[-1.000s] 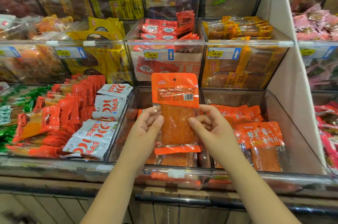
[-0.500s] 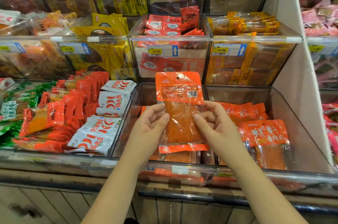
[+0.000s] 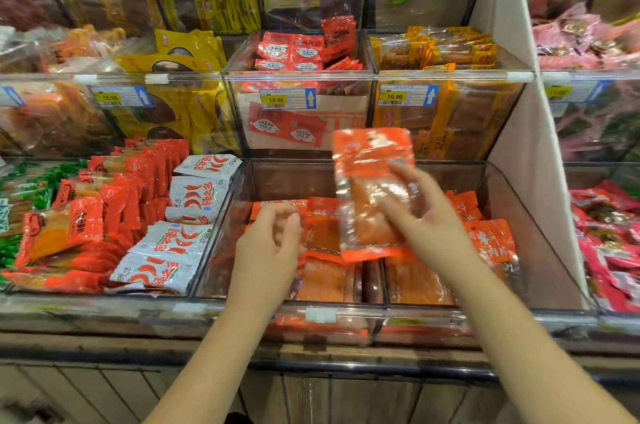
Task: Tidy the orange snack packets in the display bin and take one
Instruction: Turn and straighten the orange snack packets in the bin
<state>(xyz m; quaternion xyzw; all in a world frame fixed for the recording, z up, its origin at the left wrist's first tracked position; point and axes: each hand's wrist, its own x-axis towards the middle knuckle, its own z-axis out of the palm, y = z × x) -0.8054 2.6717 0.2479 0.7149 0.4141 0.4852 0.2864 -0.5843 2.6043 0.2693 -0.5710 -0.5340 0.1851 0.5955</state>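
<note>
- Mostly blurred, the orange packet has unreadable print; the right hand pinches its right edge and holds it upright above the display bin.
- Over the bin hovers the left hand, fingers loosely curled, gripping nothing.
- Inside the clear bin, more orange packets lie flat, partly hidden by both hands.
- Next bin left holds white chilli packets.

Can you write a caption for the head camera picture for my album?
Right hand holds one orange snack packet over the display bin; left hand hovers empty.
</note>
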